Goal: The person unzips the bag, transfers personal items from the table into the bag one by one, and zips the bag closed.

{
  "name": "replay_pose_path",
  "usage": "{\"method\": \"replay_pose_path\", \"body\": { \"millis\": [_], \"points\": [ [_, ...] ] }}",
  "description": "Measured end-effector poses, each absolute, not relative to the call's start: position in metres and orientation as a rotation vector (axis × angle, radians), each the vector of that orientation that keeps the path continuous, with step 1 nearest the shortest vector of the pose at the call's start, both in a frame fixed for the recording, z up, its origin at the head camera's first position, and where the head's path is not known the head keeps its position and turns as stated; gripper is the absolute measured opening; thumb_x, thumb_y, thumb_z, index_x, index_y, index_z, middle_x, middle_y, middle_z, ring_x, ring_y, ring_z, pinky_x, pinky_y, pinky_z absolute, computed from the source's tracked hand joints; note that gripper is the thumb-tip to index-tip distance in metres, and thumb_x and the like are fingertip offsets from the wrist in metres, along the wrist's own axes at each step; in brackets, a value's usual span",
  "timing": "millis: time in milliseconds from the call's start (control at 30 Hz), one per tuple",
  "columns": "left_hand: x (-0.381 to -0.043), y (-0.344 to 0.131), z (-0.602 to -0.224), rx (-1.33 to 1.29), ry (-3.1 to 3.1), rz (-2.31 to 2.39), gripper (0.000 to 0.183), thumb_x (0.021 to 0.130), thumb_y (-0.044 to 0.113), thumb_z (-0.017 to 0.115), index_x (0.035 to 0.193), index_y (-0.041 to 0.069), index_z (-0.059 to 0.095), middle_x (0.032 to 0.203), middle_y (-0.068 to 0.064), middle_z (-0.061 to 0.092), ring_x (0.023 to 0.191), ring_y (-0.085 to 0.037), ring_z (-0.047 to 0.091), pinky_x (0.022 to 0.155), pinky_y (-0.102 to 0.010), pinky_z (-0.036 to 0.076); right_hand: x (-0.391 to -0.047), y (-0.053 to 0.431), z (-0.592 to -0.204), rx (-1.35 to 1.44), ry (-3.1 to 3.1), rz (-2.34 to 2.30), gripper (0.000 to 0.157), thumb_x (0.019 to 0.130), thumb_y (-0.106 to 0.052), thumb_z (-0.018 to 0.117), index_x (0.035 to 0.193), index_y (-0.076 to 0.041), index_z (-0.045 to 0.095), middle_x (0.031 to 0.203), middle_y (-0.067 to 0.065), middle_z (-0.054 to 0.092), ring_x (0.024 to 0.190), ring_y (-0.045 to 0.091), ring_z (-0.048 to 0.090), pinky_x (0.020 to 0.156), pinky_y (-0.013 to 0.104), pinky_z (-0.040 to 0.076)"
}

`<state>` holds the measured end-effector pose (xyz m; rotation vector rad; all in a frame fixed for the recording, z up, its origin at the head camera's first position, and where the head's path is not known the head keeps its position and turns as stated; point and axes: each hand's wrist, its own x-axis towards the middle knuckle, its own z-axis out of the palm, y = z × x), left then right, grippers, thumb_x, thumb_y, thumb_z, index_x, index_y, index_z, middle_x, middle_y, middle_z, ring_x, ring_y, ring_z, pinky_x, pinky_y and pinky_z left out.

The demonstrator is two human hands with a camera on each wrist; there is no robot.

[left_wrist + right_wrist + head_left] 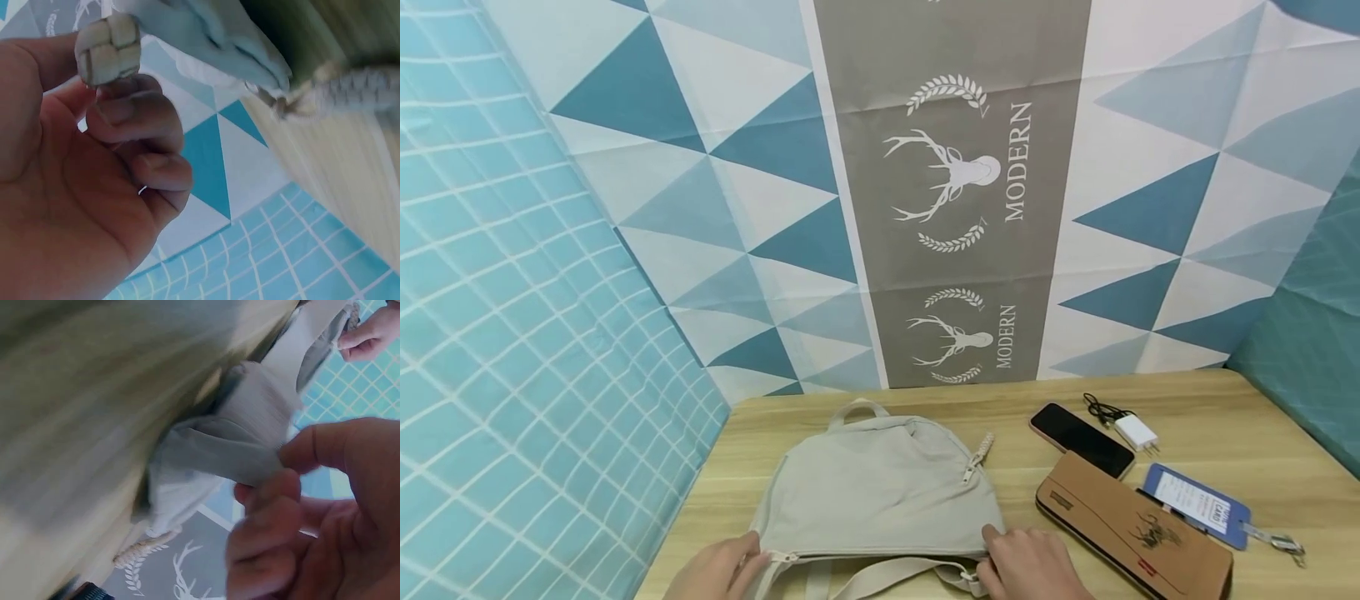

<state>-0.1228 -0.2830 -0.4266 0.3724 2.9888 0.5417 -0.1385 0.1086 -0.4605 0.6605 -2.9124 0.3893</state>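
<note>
At the far left of the wood-grain tabletop [700, 533], the left hand [718, 571] grips a cream braided zip pull [111, 50] between thumb and forefinger, its other fingers loosely bent. This is at the near left corner of a soft pale-beige fabric bag [880, 492], beside a small pale metal zip slider [785, 557]; the grip probably steadies that corner. The bag lies flat, its domed side away from the person and its straight edge toward them, which seems to put that edge within reach of both hands. A beige fabric carry loop [857, 406] stands up at the far side, and a beige webbing strap [891, 571] trails from the near edge, apparently slack. A second braided pull [985, 450] hangs loose at the bag's right. At the near right corner the right hand [1033, 567] pinches a fold of the bag's cloth, likely keeping the edge stretched between the two hands. Further right, just apart from the bag, a long tan leather-look case [1135, 525] lies aslant, with a black-screened phone [1082, 437] beyond it, a white plug charger [1135, 432] with black cable [1101, 408], and a blue plastic card holder [1198, 504], perhaps set aside to leave the bag room
</note>
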Motion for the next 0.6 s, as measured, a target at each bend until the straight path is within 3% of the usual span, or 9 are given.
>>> {"method": "replay_pose_path", "body": {
  "millis": [300, 500, 600],
  "points": [
    [-0.11, -0.264, -0.43, 0.353, 3.042, 0.564, 0.031, 0.093, 0.044, 0.041, 0.07, 0.023, 0.048, 0.053, 0.015, 0.037, 0.044, 0.002, 0.034, 0.042, -0.018, 0.032, -0.14, 0.08, -0.438, 0.949, -2.76, 0.241, 0.014, 0.07, -0.022, 0.065, 0.073, -0.015, 0.053, 0.051, -0.008, 0.037, 0.043, 0.005, 0.031, 0.037, 0.02, 0.023],
    [-0.101, -0.256, -0.429, 0.261, 3.046, 0.544, 0.034, 0.091, 0.049, 0.039, 0.07, 0.024, 0.048, 0.054, 0.014, 0.038, 0.045, 0.0, 0.034, 0.042, -0.019, 0.032, -0.151, 0.037, -0.446, 1.216, -2.449, 0.185, 0.014, 0.083, -0.031, 0.059, 0.079, -0.018, 0.058, 0.07, -0.005, 0.046, 0.064, 0.008, 0.04, 0.052, 0.02, 0.03],
    [-0.096, -0.252, -0.431, 0.21, 3.106, 0.505, 0.034, 0.091, 0.052, 0.037, 0.07, 0.027, 0.048, 0.056, 0.016, 0.039, 0.047, 0.001, 0.035, 0.043, -0.019, 0.032, -0.159, 0.017, -0.456, 1.237, -2.325, 0.155, 0.015, 0.088, -0.029, 0.053, 0.079, -0.019, 0.058, 0.071, -0.003, 0.048, 0.065, 0.01, 0.04, 0.052, 0.02, 0.027]
  ]
}}
